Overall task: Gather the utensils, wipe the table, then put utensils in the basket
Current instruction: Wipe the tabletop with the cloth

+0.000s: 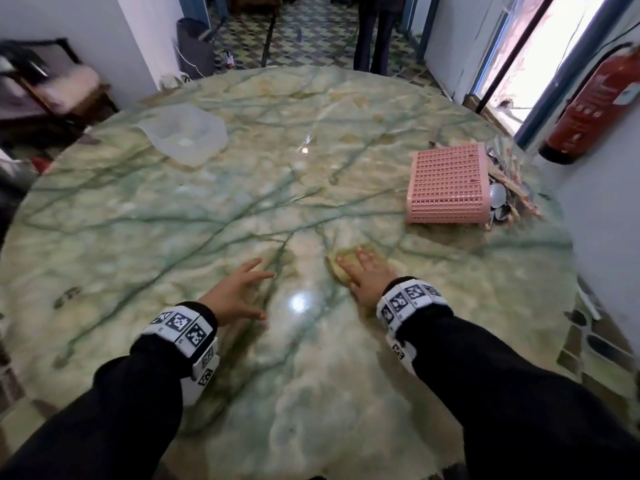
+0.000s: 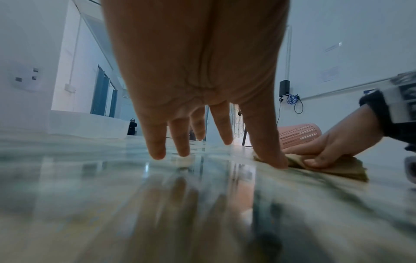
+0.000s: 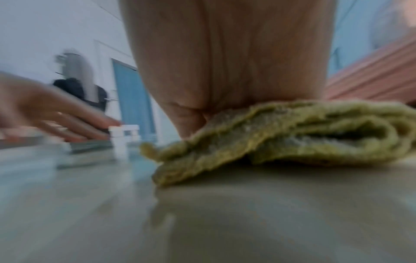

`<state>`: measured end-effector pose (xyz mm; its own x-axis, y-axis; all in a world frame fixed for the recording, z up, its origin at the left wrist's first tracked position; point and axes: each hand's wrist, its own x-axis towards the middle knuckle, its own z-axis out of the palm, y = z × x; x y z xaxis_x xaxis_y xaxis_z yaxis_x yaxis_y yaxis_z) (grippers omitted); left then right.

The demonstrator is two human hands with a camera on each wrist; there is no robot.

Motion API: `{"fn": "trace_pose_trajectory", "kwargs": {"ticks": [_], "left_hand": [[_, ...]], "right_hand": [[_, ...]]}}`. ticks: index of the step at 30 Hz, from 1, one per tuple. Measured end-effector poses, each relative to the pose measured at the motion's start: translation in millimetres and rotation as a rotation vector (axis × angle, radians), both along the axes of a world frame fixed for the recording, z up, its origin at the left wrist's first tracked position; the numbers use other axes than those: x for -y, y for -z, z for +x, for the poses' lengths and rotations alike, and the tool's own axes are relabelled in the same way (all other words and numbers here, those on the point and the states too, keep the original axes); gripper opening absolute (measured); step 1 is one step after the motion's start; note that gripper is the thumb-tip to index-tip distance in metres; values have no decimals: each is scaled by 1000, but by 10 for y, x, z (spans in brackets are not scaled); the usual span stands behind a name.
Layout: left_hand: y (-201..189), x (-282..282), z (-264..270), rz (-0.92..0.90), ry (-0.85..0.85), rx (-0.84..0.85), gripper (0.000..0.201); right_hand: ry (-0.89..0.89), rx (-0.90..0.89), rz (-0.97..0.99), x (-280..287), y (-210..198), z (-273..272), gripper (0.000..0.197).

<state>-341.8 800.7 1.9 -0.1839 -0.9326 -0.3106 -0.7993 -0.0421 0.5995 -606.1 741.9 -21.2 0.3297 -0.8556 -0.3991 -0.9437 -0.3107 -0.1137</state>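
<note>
Marble table (image 1: 311,168): basket (image 1: 448,185) hides most utensils (image 1: 509,188); right hand (image 1: 369,275) covers cloth (image 3: 292,131)

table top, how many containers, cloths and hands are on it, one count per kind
containers: 2, pink basket and clear plastic tub
cloths: 1, green cloth under right hand
hands: 2, with left hand
total: 5

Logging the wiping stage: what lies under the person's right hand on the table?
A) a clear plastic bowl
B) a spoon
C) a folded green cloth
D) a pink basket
C: the right hand lies flat on a folded green cloth on the marble table; the pink basket stands apart, farther back.
</note>
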Motion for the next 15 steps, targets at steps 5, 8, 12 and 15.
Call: {"fn": "trace_pose_trajectory", "kwargs": {"ticks": [5,8,12,15], "left_hand": [[-27,244,515,23,22,149,90],[-35,377,708,69,77,194,97],[-16,439,809,86,143,243,99],[45,416,833,59,162,251,97]], "right_hand": [[-417,85,113,-959,-36,717,56],[-301,94,254,-967,-70,198,58],[181,-43,103,-484,-92,-688,83],[478,-37,-2,-50,-30,-873,63]]}}
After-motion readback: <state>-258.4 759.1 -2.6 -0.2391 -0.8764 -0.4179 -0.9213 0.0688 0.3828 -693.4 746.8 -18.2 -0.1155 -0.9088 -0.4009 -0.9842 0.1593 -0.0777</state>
